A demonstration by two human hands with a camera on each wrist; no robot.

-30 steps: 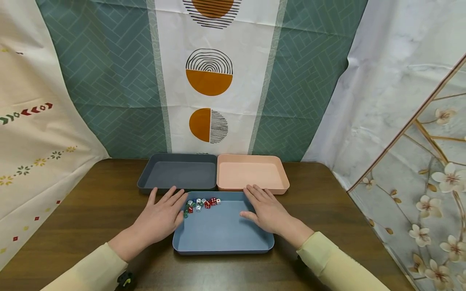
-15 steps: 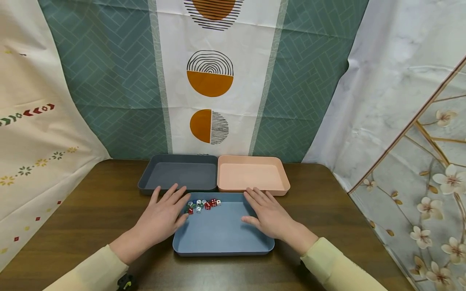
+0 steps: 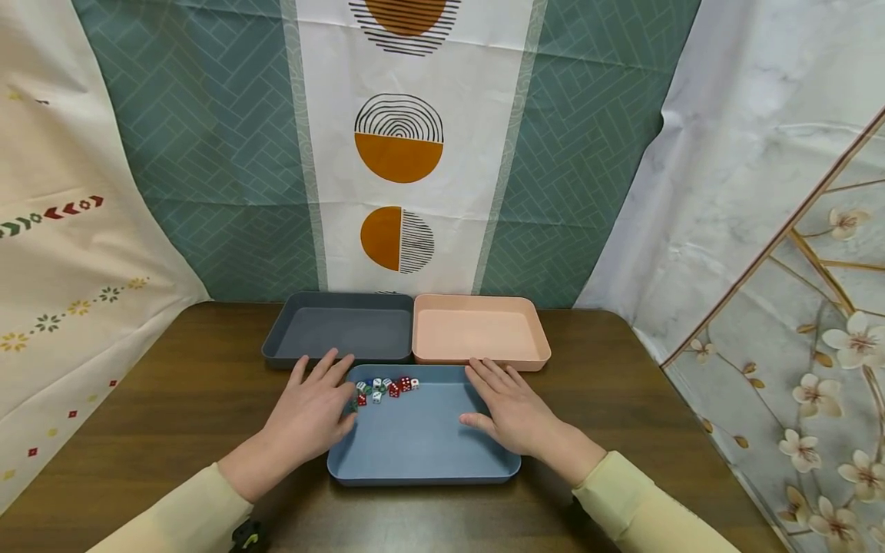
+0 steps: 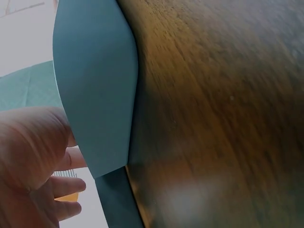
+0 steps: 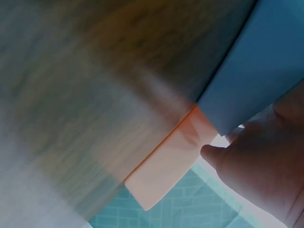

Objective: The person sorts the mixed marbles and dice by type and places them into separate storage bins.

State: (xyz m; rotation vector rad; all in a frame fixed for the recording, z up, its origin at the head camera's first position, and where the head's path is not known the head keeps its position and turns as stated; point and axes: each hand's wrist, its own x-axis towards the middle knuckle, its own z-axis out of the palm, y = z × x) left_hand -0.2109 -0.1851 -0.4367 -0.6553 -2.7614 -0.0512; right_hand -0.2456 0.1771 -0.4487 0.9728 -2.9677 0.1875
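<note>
A shallow blue tray (image 3: 425, 449) lies on the table in front of the person. In its back left corner sit several small dice (image 3: 394, 390) in red, white, green and blue. My left hand (image 3: 311, 415) is at the tray's left rim, fingers spread and slightly bent, thumb close beside the dice. It holds nothing; in the left wrist view it shows beside the tray's outer wall (image 4: 97, 90). My right hand (image 3: 512, 411) extends over the tray's right side with straight fingers reaching its back rim, holding nothing. The left hand hides part of the tray's left edge.
Behind the blue tray stand a dark grey tray (image 3: 349, 334) on the left and a peach tray (image 3: 480, 330) on the right, side by side. The brown wooden table (image 3: 173, 415) extends to both sides. Patterned cloths (image 3: 574, 153) hang around it.
My left hand has shifted slightly to the right, and its fingers look a little more bent. The right hand stays almost in place, and the dice look unmoved.
</note>
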